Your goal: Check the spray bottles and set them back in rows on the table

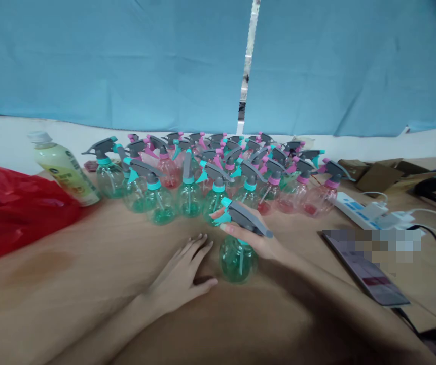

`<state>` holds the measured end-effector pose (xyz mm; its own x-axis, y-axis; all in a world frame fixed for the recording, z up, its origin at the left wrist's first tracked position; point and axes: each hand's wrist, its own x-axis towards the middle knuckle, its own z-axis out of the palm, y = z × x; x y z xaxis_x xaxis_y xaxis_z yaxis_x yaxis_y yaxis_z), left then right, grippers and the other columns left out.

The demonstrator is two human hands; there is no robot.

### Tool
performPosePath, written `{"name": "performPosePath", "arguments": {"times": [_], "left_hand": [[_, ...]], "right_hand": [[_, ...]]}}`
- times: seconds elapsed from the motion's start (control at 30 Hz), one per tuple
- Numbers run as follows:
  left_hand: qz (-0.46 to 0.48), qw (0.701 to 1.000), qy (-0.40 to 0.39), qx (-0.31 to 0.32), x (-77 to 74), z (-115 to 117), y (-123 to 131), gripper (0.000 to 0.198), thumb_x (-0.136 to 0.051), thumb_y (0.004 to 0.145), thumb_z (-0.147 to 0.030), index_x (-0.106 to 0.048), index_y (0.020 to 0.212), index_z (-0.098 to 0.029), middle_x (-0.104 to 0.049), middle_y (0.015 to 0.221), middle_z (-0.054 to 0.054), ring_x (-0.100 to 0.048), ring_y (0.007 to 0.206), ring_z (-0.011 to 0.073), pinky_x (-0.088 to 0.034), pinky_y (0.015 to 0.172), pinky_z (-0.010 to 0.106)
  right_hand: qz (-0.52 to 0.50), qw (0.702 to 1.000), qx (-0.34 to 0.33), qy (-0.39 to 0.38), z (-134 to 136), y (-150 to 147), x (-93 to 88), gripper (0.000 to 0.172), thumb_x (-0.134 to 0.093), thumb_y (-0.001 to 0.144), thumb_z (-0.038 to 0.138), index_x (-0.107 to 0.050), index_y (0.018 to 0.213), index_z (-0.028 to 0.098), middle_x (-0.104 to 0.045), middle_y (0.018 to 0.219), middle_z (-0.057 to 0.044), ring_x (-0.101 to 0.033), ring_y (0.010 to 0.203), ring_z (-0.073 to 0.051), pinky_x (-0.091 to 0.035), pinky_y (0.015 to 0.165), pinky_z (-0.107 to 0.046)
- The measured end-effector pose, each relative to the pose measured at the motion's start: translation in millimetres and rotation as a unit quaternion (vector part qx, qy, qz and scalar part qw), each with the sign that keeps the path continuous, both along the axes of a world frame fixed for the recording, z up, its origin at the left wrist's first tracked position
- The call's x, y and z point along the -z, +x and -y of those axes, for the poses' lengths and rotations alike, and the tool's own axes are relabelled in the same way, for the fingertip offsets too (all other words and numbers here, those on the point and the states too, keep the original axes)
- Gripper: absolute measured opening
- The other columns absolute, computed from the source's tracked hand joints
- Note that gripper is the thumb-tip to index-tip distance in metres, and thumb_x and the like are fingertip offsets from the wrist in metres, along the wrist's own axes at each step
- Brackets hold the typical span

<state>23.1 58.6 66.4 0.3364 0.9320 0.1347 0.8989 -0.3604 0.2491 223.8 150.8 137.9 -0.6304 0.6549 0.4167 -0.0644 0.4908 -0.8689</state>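
Note:
A green spray bottle (237, 261) with a grey trigger and teal nozzle stands on the brown table (100, 243) in front of me. My right hand (258, 238) is wrapped round its neck just under the grey trigger head. My left hand (183, 276) lies flat on the table just left of the bottle, fingers stretched out, holding nothing. Behind stands a crowd of several more spray bottles (218, 175), green ones on the left and pink ones on the right.
A red plastic bag (16, 208) lies at the left edge, with a pale drink bottle (66, 170) beside it. At the right are a white power strip (366, 210) with cables, a flat dark booklet (370, 271) and brown cardboard pieces (377, 175). A blue curtain hangs behind.

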Motion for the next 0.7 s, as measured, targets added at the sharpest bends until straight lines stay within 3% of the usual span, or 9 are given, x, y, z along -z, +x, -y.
{"name": "performPosePath", "arguments": {"times": [0.1, 0.23, 0.43, 0.7], "left_hand": [[-0.001, 1.000, 0.003, 0.002, 1.7, -0.1, -0.3, 0.075, -0.047, 0.085, -0.059, -0.030, 0.144, -0.016, -0.032, 0.149, 0.016, -0.030, 0.137, 0.0329, -0.027, 0.110, 0.052], [0.001, 1.000, 0.003, 0.004, 3.9, -0.4, -1.3, 0.078, -0.047, 0.084, -0.061, -0.026, 0.146, -0.017, -0.029, 0.150, 0.016, -0.026, 0.138, 0.0332, -0.026, 0.110, 0.053], [-0.010, 1.000, 0.002, 0.004, 3.6, -1.7, -2.0, 0.075, -0.045, 0.086, -0.062, -0.028, 0.145, -0.018, -0.030, 0.150, 0.016, -0.025, 0.139, 0.0325, -0.025, 0.110, 0.054], [-0.035, 0.999, -0.013, -0.002, 1.3, -2.2, -1.9, 0.076, -0.041, 0.086, -0.065, -0.032, 0.143, -0.016, -0.029, 0.151, 0.015, -0.025, 0.139, 0.0309, -0.024, 0.111, 0.052]], "right_hand": [[-0.015, 1.000, 0.001, -0.013, 0.2, -2.4, 4.0, 0.029, -0.062, 0.082, 0.039, -0.061, 0.109, 0.028, -0.064, 0.108, -0.002, -0.061, 0.098, -0.019, -0.048, 0.087, -0.036], [-0.032, 0.999, -0.009, -0.029, 1.0, -5.1, 7.3, 0.030, -0.063, 0.081, 0.036, -0.060, 0.109, 0.028, -0.064, 0.114, -0.003, -0.063, 0.095, -0.018, -0.050, 0.088, -0.037], [-0.033, 0.999, -0.011, -0.017, 1.4, -4.4, 5.9, 0.030, -0.063, 0.080, 0.033, -0.061, 0.110, 0.027, -0.064, 0.111, -0.003, -0.059, 0.106, -0.020, -0.051, 0.090, -0.037], [-0.037, 0.999, -0.003, -0.002, -0.3, -5.1, 8.3, 0.030, -0.064, 0.081, 0.034, -0.061, 0.109, 0.026, -0.064, 0.109, -0.003, -0.060, 0.105, -0.021, -0.050, 0.091, -0.039]]}}
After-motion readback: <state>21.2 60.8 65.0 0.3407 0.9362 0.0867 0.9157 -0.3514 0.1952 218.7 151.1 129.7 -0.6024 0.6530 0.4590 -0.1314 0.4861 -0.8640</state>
